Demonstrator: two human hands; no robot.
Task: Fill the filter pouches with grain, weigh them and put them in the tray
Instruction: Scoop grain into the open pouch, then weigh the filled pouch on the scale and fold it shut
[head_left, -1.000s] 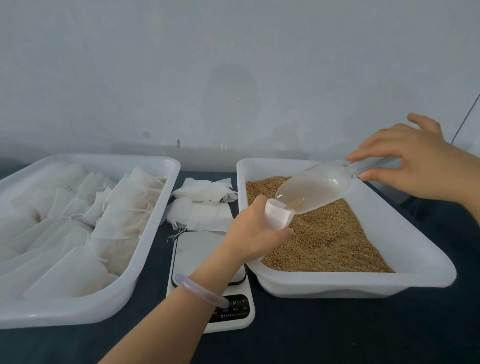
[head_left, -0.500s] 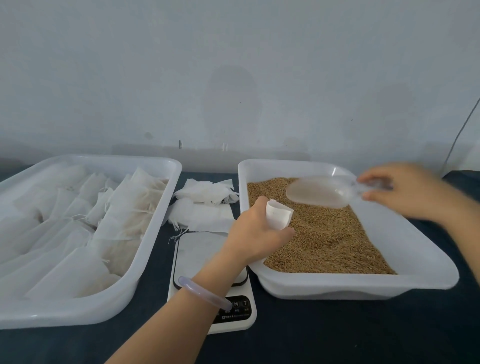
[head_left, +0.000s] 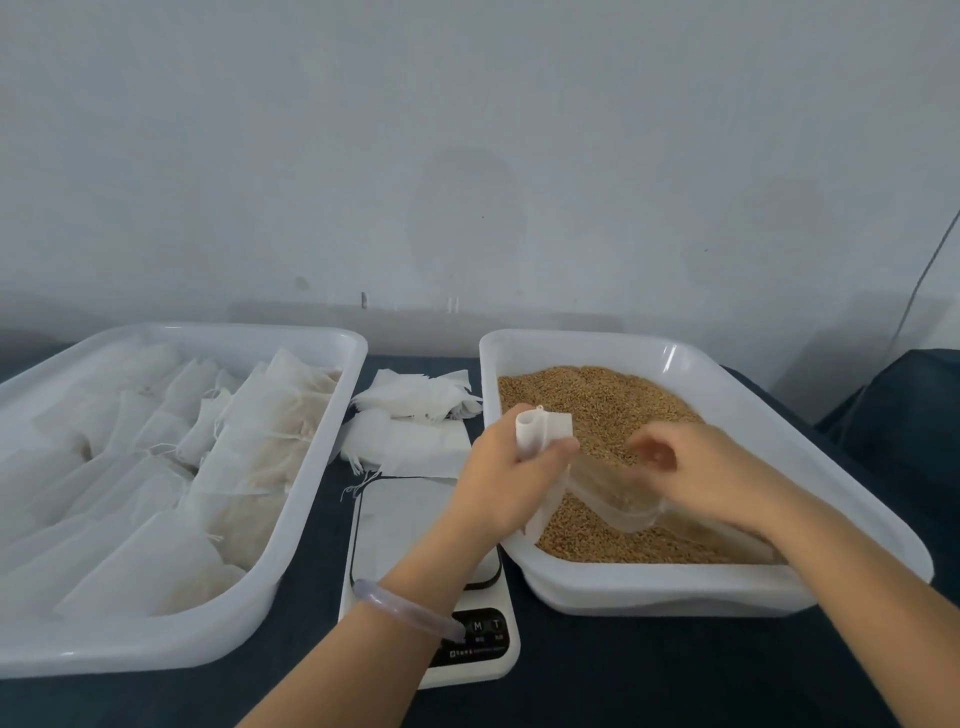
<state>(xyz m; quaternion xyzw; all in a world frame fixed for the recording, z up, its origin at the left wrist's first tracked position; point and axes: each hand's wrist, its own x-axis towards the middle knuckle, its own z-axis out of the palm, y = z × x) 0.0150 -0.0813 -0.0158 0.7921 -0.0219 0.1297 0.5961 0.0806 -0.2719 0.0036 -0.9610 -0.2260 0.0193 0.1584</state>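
- So, plenty is done already: the left tray (head_left: 322, 467), toward the table's left edge, holds a big pile of filled pouches (head_left: 171, 467).
- Left hand (head_left: 498, 483) is clamped around an open-mouthed filter pouch (head_left: 543, 428), held over the near-left corner of the grain tray (head_left: 675, 587).
- Right hand (head_left: 711, 473) is blurry, curled on a clear scoop (head_left: 613, 499) down in the grain (head_left: 597, 400); looks like it's holding it, can't swear to it.
- This pouch looks still unfilled, I'd guess.
- Left to do: fill, weigh on the scale (head_left: 431, 654) at the front edge, drop in the tray.
- Spare empty pouches (head_left: 410, 421) behind the scale, so more rounds remain.
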